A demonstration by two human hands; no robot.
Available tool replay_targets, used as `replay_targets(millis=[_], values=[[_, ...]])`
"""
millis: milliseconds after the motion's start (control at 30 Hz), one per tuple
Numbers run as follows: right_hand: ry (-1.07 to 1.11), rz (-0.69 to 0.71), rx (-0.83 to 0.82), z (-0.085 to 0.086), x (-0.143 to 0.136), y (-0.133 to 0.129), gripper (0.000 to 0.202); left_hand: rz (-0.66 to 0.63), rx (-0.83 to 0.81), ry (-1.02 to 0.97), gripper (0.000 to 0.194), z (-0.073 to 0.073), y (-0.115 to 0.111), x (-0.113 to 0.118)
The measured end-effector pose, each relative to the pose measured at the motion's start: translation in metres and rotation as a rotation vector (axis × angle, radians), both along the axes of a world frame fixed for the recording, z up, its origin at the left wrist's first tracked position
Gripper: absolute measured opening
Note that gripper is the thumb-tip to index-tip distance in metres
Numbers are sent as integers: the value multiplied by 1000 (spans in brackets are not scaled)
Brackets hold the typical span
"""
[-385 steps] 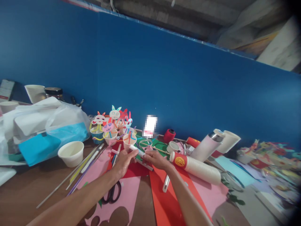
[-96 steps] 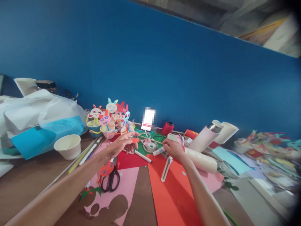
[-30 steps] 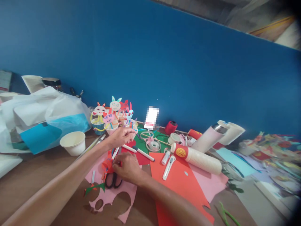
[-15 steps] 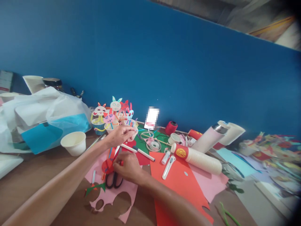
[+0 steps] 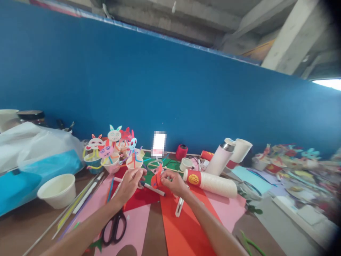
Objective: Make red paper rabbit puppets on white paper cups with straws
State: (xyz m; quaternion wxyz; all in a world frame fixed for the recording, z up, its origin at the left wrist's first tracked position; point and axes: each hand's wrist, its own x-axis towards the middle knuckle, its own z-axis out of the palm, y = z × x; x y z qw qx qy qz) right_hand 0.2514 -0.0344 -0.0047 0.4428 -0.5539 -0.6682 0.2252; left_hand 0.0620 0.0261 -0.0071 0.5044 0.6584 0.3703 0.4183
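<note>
So I'm standing here watching this paper puppet table, and honestly most of the crew looks finished to me. Using the front cup (image 5: 134, 163) as my marker: behind it and off to its left there's a bunch of 5 animal faces up on bendy limbs over paper cups. There's a white face (image 5: 95, 143) with red ears, a pink face (image 5: 106, 151), a mint-eared face (image 5: 114, 135), a red face (image 5: 126, 134) partly hidden, and a blue face (image 5: 132, 143).

The front cup itself has blue and orange limbs, but I see no head on it, so I'd call it incomplete. The orange face (image 5: 156, 180) is loose, just right of the front cup and a bit nearer, pinched in the fingertips of the right hand (image 5: 173, 182). Can't make out its features from here. The left hand (image 5: 131, 184) is right on the near side of the front cup, fingers bent in and bunched; can't say if anything's in there or if it touches the cup.

Tools and spares are about: scissors (image 5: 114, 227) nearer than the front cup, a cutter (image 5: 179, 207) nearer and right, and a lying cup stack (image 5: 218, 185) well to its right. My guess is at least 1 more puppet needs finishing.
</note>
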Motion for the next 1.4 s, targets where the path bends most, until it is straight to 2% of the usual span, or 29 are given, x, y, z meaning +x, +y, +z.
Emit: replay_targets(millis=[67, 200, 333, 533, 800, 1000, 1200, 1300, 1400], values=[[-16, -6, 41, 1, 1, 2, 12, -77, -90, -18, 35, -5, -2, 5], [-95, 54, 106, -2, -9, 2, 11, -277, -204, -82, 31, -2, -7, 8], [-111, 100, 93, -3, -16, 1, 11, -351, -266, -128, 30, -2, -10, 7], [-6, 38, 76, -1, -19, 0, 13, -438, -306, -126, 21, -3, -8, 4], [162, -92, 3, -6, -29, 2, 11, -316, -437, -166, 26, 0, -14, 8], [325, -123, -40, -7, -36, 2, 13, -311, -450, -205, 27, 0, -16, 10], [610, -181, -27, -3, -32, 2, 14, -273, -458, -215, 21, 1, -11, 7], [631, -250, -4, -2, -29, 2, 14, -264, -500, -211, 17, 4, -12, 7], [657, -257, -20, -5, -29, 3, 14, -257, -540, -204, 15, 4, -14, 7]])
